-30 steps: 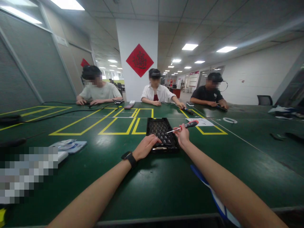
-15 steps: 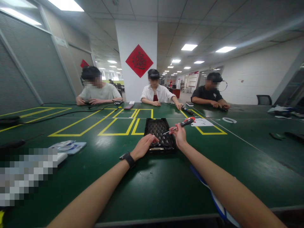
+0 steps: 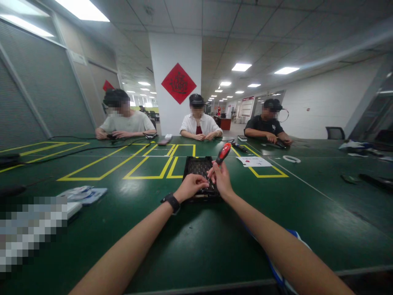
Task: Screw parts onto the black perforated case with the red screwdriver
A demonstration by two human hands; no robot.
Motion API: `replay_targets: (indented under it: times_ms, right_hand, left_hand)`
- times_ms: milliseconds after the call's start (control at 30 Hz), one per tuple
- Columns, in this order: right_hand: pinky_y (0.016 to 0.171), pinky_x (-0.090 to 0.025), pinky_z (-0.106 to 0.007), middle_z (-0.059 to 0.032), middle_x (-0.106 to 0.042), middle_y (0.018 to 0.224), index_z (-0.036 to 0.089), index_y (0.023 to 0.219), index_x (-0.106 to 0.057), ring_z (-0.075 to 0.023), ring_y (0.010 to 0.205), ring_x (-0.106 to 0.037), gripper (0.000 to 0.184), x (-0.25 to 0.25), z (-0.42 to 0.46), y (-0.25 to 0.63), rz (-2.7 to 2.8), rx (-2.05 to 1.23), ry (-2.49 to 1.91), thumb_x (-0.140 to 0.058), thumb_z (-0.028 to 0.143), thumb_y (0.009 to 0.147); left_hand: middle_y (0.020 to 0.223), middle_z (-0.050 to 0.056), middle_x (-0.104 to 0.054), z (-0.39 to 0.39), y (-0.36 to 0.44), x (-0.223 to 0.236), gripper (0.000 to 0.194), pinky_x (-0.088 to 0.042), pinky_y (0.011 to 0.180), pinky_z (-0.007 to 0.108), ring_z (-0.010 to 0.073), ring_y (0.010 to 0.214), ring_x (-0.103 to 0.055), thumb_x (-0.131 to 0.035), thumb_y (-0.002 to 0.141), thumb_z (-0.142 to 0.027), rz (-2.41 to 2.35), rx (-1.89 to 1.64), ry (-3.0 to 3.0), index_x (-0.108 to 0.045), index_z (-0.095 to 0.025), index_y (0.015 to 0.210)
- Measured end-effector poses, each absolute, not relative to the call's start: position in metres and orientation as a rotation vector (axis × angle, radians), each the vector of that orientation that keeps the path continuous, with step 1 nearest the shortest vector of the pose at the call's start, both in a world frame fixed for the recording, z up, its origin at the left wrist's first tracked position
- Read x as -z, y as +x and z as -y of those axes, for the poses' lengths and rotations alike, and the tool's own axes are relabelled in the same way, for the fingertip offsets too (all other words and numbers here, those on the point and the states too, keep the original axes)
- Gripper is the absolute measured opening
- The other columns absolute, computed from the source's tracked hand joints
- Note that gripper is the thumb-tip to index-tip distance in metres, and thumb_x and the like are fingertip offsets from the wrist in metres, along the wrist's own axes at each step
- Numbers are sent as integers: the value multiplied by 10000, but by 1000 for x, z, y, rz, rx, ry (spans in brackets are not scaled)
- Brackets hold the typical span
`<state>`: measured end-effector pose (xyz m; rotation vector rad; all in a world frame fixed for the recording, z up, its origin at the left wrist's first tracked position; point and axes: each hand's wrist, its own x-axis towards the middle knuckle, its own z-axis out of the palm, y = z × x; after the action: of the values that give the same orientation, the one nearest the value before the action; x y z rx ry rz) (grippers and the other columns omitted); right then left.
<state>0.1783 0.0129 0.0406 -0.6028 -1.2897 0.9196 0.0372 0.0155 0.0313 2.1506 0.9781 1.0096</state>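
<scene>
A black perforated tray-like part (image 3: 196,166) lies on the green table (image 3: 196,241) in front of me. My left hand (image 3: 190,186), a dark watch on its wrist, rests on the part's near edge with fingers curled in a pinch. My right hand (image 3: 220,180) grips a screwdriver with a red and black handle (image 3: 223,153). The handle points up and away, and the tip comes down onto the part's near edge next to my left fingers.
Three people sit across the table, hands on small items. Yellow tape outlines (image 3: 147,164) mark the tabletop. A white sheet (image 3: 254,161), a white ring (image 3: 291,159), cables (image 3: 76,147) and packets at the left (image 3: 82,193) lie around. A blue and white item (image 3: 288,262) sits under my right forearm.
My right hand swung the screwdriver from nearly level to steeply upright and moved left, bringing the tip down by my left fingers. My left hand stayed on the part.
</scene>
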Motion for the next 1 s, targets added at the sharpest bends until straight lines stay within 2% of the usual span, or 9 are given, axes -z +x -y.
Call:
replay_targets:
  times_ms: [133,367,633,833,1000]
  right_hand:
    - [348,-352,-160,53,-565,602,204,1029,-425,-50,359,-411,334,-33,-17,176,1287,-1028,-569,-383,475,839]
    - [358,-342,-153,48,-582,609,205,1040,-420,-44,351,-430,310,-29,-18,176,1329,-940,-587,-394,446,848]
    - [334,-323,-159,48,-574,600,204,1051,-419,-48,331,-417,313,-28,-15,175,1365,-956,-588,-356,445,862]
    - [331,-311,-152,52,-568,587,209,1054,-412,-44,327,-406,298,-28,-14,174,1380,-938,-582,-366,433,864]
    - [341,-342,-155,51,-577,614,212,1047,-412,-43,332,-409,300,-30,-12,173,1376,-952,-578,-365,440,859]
  left_hand:
    - [709,29,-660,-11,34,-30,280,-407,633,212,116,645,-560,-487,807,-328,-892,-1036,2191,-668,-116,780]
    - [618,14,-613,-16,36,-24,263,-360,516,192,101,546,-504,-623,691,-369,-1142,-1152,2121,-642,-111,738]
    - [666,12,-620,-12,34,-27,265,-369,586,203,106,607,-501,-489,800,-321,-1052,-1066,2254,-657,-119,772]
    - [653,3,-601,-16,35,-21,246,-362,536,196,95,565,-484,-613,707,-355,-1075,-1124,2197,-618,-117,770]
    - [668,11,-623,-15,33,-21,210,-378,576,203,104,600,-513,-540,771,-307,-1013,-1090,2253,-641,-122,759]
